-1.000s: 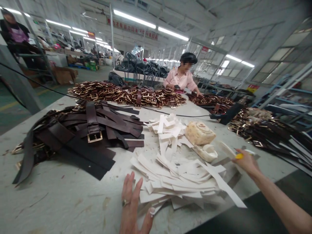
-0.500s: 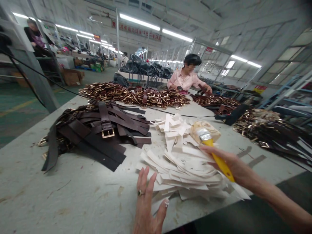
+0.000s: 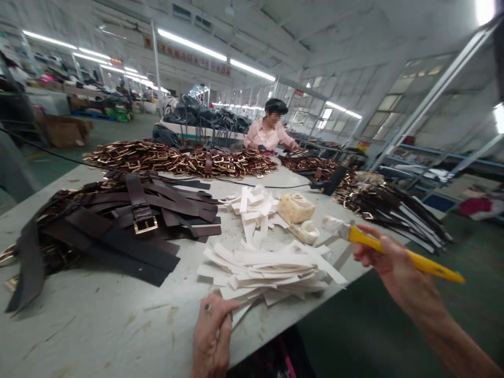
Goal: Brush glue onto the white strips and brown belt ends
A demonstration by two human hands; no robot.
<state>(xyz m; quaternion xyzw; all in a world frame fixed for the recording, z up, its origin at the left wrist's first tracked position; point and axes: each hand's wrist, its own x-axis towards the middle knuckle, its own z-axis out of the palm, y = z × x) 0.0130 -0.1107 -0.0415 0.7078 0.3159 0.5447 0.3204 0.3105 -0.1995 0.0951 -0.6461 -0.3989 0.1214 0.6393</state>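
Note:
My right hand [image 3: 397, 262] grips the yellow handle of a paintbrush [image 3: 366, 239], its pale, coated bristles pointing left over the table's front edge. My left hand [image 3: 214, 331], wearing a ring, is closed with curled fingers at the near left of a loose pile of white strips [image 3: 271, 268]. The end of one white strip [image 3: 243, 312] meets its fingertips, which seem to pinch it. Behind the pile sits a cream-coloured, crusted container [image 3: 296, 207] with a curled pale piece [image 3: 307, 232] in front. Smaller white strips [image 3: 250, 205] lie beside it.
Dark belts with gold buckles [image 3: 118, 215] are heaped on the left of the pale table [image 3: 129, 325]. More buckled belts [image 3: 189, 160] line the back, with others [image 3: 394, 215] at right. A black cable [image 3: 252, 185] crosses the table. A co-worker in pink [image 3: 268, 134] handles belts beyond.
My right hand has moved the brush away from the container, rightward and past the strips. My left hand has gone from spread fingers to curled ones at the pile's edge. The view has turned right.

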